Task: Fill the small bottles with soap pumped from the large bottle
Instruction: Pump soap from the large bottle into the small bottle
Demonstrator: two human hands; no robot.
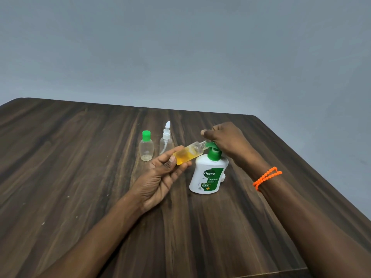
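Observation:
The large white soap bottle point(207, 175) with a green pump head point(213, 150) stands upright on the wooden table point(80, 157). My right hand point(226, 140) rests on top of the pump head, fingers extended over it. My left hand point(160, 175) grips a small clear bottle point(188, 154), tilted, its open neck at the pump spout. Its lower part holds yellow soap. Two more small bottles stand behind: one clear with a green cap point(146, 146), and a clear spray bottle point(166, 140) with a white nozzle.
A small white object point(223, 177) peeks out behind the large bottle's right side. The table's far edge runs just behind the bottles and its right edge slants down past my right forearm. A grey wall lies beyond.

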